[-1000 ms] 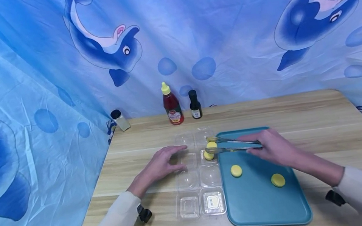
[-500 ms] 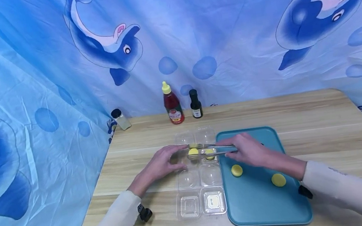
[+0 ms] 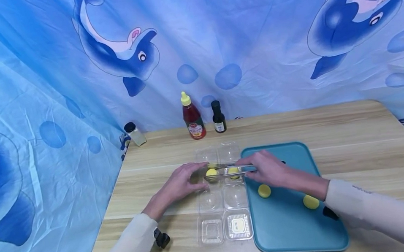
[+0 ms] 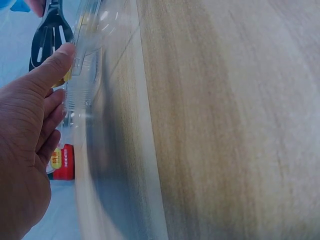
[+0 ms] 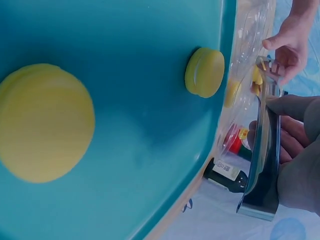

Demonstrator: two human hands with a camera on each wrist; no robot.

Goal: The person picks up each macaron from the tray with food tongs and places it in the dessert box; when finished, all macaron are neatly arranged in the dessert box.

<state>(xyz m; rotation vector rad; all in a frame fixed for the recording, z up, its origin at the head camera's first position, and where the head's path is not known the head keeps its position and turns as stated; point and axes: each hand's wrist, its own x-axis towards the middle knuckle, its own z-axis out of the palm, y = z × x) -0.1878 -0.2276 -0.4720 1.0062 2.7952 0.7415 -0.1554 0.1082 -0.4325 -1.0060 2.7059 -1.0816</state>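
Note:
My right hand (image 3: 269,169) grips metal tongs (image 5: 268,160) with slotted ends. Between those ends is a yellow macaron (image 3: 211,172), over the left rear clear plastic box (image 3: 213,185). My left hand (image 3: 184,181) holds that box at its left side; in the left wrist view the thumb (image 4: 62,55) lies at the rim, fingers bent beside the wall. Another macaron (image 3: 233,170) sits in the neighbouring box, partly behind the tongs. Two more, a nearer macaron (image 3: 311,202) and one by the edge (image 3: 264,191), lie on the blue tray (image 3: 296,232).
Two open clear boxes, a left one (image 3: 212,229) and a right one (image 3: 238,225) with a white packet inside, stand at the front. Behind are a red sauce bottle (image 3: 193,120), a small dark bottle (image 3: 218,117) and a black-capped shaker (image 3: 135,134). A dolphin-print curtain hangs beyond the table.
My right hand has carried the tongs and macaron leftward from the right rear box to over the left one, then slightly further left. My left hand has stayed at the box.

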